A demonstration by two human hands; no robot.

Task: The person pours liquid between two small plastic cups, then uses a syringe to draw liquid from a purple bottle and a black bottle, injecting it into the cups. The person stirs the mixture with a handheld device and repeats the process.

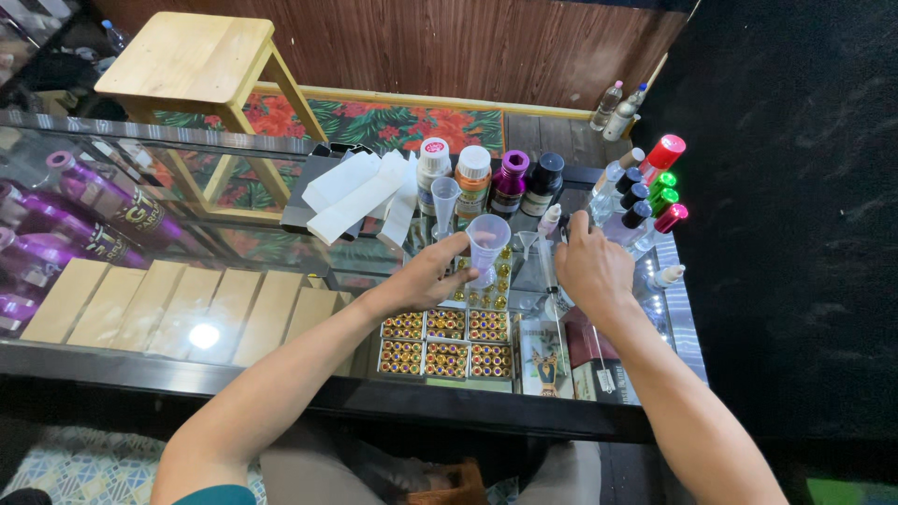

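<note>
The left hand [426, 276] holds a clear plastic measuring cup [486, 245] by its lower part, upright on the glass counter [234, 187]. It looks empty. The right hand [589, 266] is curled near a small funnel [529, 243]; what its fingers grip, I cannot tell. Round-capped bottles [491, 178] stand just behind.
</note>
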